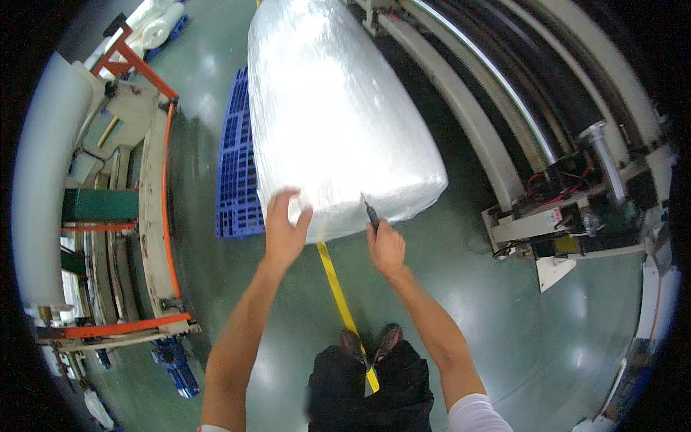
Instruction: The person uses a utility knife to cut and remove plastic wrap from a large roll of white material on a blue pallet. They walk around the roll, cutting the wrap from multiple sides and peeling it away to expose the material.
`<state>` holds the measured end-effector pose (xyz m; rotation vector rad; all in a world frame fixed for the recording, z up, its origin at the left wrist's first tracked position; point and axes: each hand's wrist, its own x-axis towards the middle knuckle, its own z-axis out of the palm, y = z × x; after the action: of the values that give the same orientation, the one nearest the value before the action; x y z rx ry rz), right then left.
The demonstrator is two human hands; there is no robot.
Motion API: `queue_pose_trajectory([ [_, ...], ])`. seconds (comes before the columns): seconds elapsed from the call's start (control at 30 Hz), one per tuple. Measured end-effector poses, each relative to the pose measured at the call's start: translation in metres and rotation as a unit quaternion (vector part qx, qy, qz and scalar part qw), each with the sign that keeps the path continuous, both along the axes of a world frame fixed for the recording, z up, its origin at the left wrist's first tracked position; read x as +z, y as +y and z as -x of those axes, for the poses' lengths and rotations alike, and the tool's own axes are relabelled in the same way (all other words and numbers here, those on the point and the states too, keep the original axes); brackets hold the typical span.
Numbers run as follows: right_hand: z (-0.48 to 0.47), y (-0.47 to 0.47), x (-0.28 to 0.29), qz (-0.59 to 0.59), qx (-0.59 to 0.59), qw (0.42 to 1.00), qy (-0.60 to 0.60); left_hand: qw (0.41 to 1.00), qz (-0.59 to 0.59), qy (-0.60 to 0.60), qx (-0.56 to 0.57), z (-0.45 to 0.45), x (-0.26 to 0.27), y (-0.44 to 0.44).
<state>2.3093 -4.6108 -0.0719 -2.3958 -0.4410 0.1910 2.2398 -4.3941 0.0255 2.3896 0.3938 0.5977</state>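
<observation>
A large bundle wrapped in clear plastic film (334,124) lies lengthwise in front of me, its near end closest to my hands. My right hand (387,247) grips the dark handle of a slim knife (371,214). The blade tip points forward at the bundle's near end; whether it touches the film cannot be told. My left hand (286,229) holds nothing. Its thumb and fingers are spread in a curve at the near left corner of the bundle, close to the film; contact is unclear.
A blue plastic pallet (236,162) shows at the bundle's left side. A machine with long rollers (502,97) stands on the right. At left, an orange-edged frame (168,205) carries a large white roll (48,189). A yellow floor line (337,286) runs between my feet.
</observation>
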Motion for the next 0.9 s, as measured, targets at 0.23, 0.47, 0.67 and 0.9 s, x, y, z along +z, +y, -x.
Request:
queue_pose_trajectory([
  [0.23, -0.02, 0.008, -0.1, -0.076, 0.025, 0.988, -0.132, 0.977, -0.182, -0.106, -0.029, -0.072, -0.088, 0.016],
  [0.47, -0.003, 0.009, -0.367, -0.003, 0.007, 0.997, -0.076, 0.973, -0.174, -0.144, -0.036, -0.065, -0.106, 0.024],
  [0.67, 0.0, -0.045, -0.532, 0.22, 0.015, 0.957, 0.19, 0.97, -0.18, -0.165, -0.011, -0.078, -0.124, 0.021],
  [0.9, 0.034, -0.04, -0.494, 0.141, 0.021, 0.978, 0.154, 0.979, -0.139, -0.151, -0.006, -0.063, -0.106, 0.015],
])
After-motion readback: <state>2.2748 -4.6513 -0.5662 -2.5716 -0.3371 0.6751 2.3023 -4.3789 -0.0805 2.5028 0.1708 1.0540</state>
